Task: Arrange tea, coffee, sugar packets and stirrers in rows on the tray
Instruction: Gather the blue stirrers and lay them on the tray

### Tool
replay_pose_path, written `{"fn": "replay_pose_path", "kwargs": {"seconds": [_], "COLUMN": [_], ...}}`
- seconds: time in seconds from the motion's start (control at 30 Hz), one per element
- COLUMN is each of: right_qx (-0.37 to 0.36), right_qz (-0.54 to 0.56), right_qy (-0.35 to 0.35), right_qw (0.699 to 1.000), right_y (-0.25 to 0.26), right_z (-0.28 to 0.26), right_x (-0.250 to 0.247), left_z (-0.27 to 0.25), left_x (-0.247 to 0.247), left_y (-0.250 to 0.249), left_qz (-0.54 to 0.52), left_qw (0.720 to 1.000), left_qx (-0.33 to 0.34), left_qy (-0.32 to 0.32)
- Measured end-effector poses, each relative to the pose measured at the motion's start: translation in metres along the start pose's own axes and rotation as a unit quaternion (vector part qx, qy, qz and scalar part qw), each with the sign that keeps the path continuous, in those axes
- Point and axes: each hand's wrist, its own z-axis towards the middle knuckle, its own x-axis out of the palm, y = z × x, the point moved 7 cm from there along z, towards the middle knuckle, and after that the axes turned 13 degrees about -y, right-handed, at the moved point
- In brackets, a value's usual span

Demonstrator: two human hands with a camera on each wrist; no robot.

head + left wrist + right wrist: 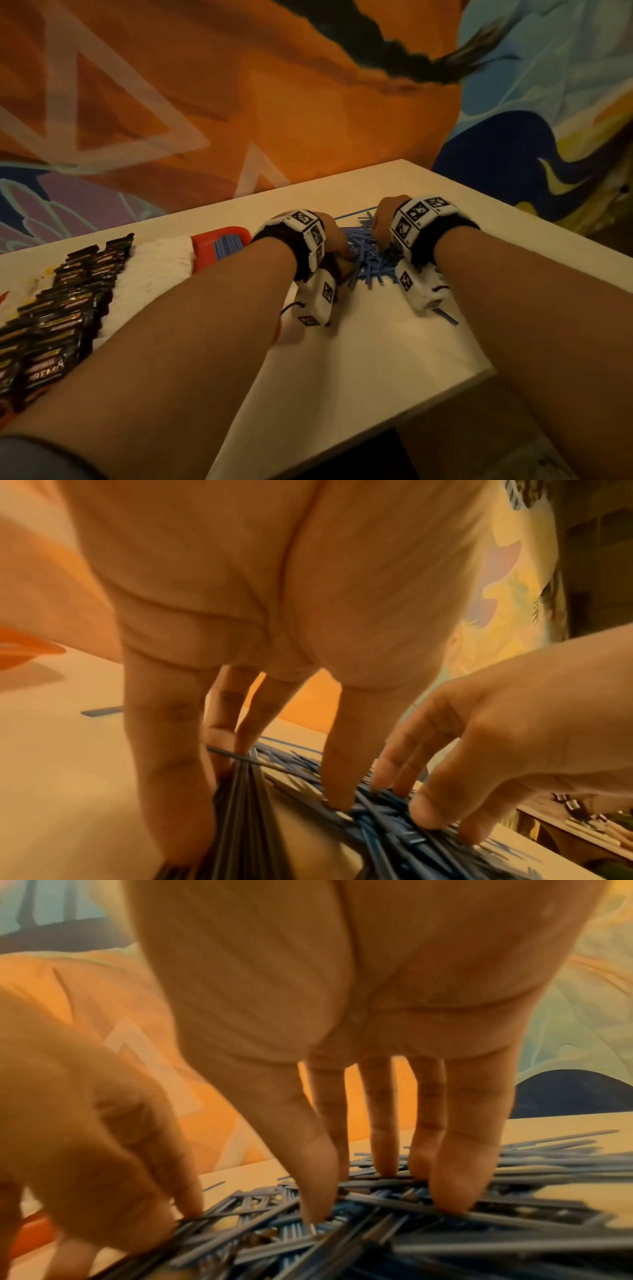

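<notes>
A loose heap of blue stirrers (pixel 368 255) lies on the white table (pixel 394 346), between my two hands. My left hand (pixel 337 246) grips a bundle of stirrers (pixel 240 804) under its fingers, with its thumb tip on the heap. My right hand (pixel 380 229) stands over the heap, its straight fingers (pixel 448 1177) and thumb pressing down on the stirrers (pixel 514 1191). Left of the hands is the red tray (pixel 205 253). It holds rows of black coffee packets (pixel 68 308), a white blurred band (pixel 161 260) and a short row of blue stirrers (pixel 227 244).
One stray stirrer (pixel 448 318) lies near my right wrist. The table's front right corner (pixel 486 371) is close by. A painted wall (pixel 239 102) rises straight behind the table's far edge. My forearms cross the tray's near side and hide part of it.
</notes>
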Motion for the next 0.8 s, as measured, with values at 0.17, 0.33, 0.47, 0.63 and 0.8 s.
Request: {"fn": "replay_pose_path", "kwargs": {"seconds": [0.17,0.33,0.47,0.63,0.8], "right_qx": [0.026,0.03,0.013,0.039,0.003], "right_qz": [0.03,0.077,0.123,0.091,0.121], "right_qy": [-0.016,-0.015,-0.028,-0.04,-0.027], "right_qw": [0.999,0.996,0.992,0.994,0.992], "right_y": [-0.025,-0.011,0.0,-0.037,-0.019], "right_z": [0.054,-0.002,-0.012,0.026,-0.019], "right_x": [0.024,-0.001,-0.01,0.011,0.002], "left_z": [0.021,0.018,0.017,0.009,0.004], "left_x": [0.002,0.004,0.005,0.0,0.007], "left_y": [-0.001,-0.013,-0.02,-0.02,-0.027], "left_qz": [0.006,-0.041,-0.049,-0.011,0.018], "left_qw": [1.0,0.999,0.999,0.999,1.0], "left_qx": [-0.001,-0.012,-0.003,-0.003,0.011], "left_qy": [-0.012,-0.026,-0.024,-0.03,-0.024]}}
